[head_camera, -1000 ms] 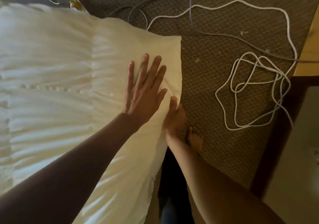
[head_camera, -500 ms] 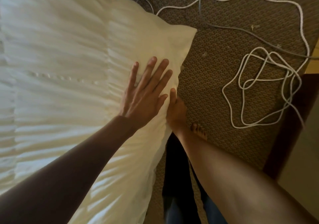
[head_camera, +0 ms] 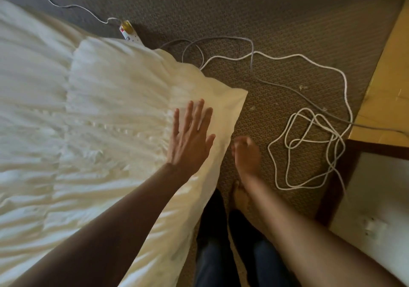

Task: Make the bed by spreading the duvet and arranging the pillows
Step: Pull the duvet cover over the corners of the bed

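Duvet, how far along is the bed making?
Done: the duvet lies spread out, though rippled. In hand: the left hand presses flat near its corner; the right hand is beside the edge, blurred. Left: smoothing the ripples, and the pillows, none in view.

On duvet [head_camera: 99, 109] corner, left hand [head_camera: 190, 140], cable [head_camera: 309, 149] on carpet [head_camera: 265, 21] rightward

This is a bedroom in a home or lodging room. A bed fills the left side under a white quilted duvet [head_camera: 99, 120], one corner reaching out over the floor. The floor is brown patterned carpet [head_camera: 276, 21]. On the carpet at the far side of the bed lies a white power strip [head_camera: 130, 35] with grey cables [head_camera: 252, 54]. To the right lies a loose coil of white cord [head_camera: 309, 149]. A yellowish wooden surface [head_camera: 385, 87] borders the right edge.
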Motion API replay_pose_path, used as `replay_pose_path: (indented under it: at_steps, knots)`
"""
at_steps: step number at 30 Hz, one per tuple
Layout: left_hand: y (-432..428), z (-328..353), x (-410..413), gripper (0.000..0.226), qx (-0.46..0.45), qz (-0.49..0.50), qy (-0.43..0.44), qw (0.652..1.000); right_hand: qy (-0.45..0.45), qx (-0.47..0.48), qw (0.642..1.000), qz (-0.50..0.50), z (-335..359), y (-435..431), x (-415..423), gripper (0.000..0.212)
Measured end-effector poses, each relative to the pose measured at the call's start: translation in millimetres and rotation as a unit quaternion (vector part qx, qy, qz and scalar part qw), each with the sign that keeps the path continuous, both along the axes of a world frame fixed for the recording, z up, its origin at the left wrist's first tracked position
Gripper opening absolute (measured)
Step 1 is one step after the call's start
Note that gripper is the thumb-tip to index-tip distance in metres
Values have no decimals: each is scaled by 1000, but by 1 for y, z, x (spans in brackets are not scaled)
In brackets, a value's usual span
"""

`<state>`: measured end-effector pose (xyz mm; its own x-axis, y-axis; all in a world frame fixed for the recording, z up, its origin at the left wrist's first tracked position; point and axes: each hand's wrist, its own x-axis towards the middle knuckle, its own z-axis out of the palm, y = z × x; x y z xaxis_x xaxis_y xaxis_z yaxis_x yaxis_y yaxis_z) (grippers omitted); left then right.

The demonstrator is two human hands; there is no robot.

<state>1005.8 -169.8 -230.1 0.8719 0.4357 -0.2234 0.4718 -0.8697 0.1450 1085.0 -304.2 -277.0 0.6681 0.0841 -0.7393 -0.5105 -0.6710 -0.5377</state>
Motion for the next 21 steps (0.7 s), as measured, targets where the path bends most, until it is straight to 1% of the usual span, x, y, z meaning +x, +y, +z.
replay_pose_path:
  at_steps: [3, 6, 8, 11, 14, 18, 21]
  knots:
    - [24, 23, 9, 64, -39, 109, 10, 993, -68, 20, 994, 86, 25, 40, 41, 21]
    - [49, 38, 15, 64, -80, 223, 6, 971, -94, 35, 985, 143, 47, 79, 75, 19]
    - [62, 38, 20, 65, -92, 277, -2, 957, -112, 42, 978, 171, 50, 104, 93, 21]
    - [82, 31, 28, 67, -108, 348, -3, 931, -91, 13, 962, 255, 40, 145, 113, 31]
    - [94, 16, 40, 69, -95, 409, -10, 908, -50, -15, 944, 326, 14, 178, 131, 40]
    - [110, -16, 65, 74, -59, 482, -27, 874, 12, -11, 925, 379, -30, 221, 147, 45]
    - [116, -40, 84, 75, -17, 531, 4, 847, 36, 13, 910, 413, -63, 246, 156, 48]
